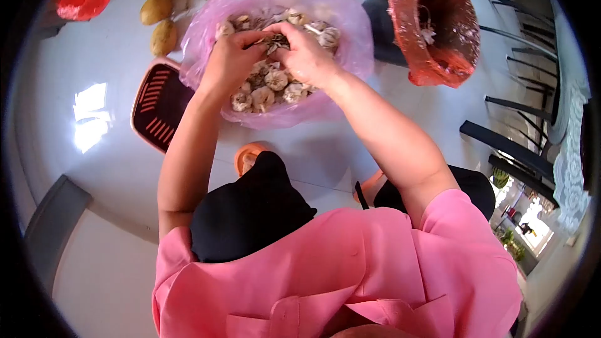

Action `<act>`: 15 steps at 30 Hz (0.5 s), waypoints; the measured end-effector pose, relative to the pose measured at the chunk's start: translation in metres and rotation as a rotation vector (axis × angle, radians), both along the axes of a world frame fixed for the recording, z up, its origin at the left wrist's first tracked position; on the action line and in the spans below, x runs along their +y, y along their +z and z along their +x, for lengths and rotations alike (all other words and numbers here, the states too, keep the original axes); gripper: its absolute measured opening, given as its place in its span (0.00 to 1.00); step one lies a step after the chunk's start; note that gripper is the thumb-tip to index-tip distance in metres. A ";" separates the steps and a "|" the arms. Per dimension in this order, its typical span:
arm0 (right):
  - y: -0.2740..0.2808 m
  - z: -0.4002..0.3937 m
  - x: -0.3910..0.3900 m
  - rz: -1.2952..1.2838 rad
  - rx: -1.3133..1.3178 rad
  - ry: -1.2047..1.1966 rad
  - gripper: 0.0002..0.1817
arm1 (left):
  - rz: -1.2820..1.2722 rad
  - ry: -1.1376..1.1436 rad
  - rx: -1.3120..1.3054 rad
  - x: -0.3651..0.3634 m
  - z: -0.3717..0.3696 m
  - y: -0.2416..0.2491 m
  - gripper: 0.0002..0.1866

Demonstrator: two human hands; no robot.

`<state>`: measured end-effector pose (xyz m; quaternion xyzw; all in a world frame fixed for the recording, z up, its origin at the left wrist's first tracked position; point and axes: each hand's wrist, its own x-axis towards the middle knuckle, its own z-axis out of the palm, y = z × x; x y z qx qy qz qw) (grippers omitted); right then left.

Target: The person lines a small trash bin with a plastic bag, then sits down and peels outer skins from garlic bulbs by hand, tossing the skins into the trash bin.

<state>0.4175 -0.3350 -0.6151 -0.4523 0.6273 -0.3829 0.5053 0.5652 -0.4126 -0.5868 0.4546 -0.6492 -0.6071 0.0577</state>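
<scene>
A translucent pink plastic bag lies opened wide on the floor, full of whole garlic bulbs. Both hands meet above the middle of the heap. My left hand curls in from the left, and my right hand curls in from the right with its index finger arched over the top. Between their fingers shows a clump of dry brownish garlic skins. The fingertips partly cover the clump, so its underside is hidden.
Left of the bag stands a pink-rimmed dark plastic basket; two yellowish oblong fruits lie beyond it. At the right is a bin lined with a red plastic bag. Dark chair legs line the right side.
</scene>
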 end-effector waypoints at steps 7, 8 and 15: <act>0.094 -0.075 0.031 -0.202 0.098 -0.239 0.20 | -0.243 -0.312 0.320 -0.004 -0.093 0.078 0.16; 0.103 -0.098 0.038 -0.239 0.255 -0.233 0.19 | -0.263 -0.373 0.248 -0.004 -0.117 0.098 0.16; 0.125 -0.216 0.080 -0.053 0.181 -0.440 0.21 | -0.484 -0.626 0.219 0.015 -0.273 0.095 0.11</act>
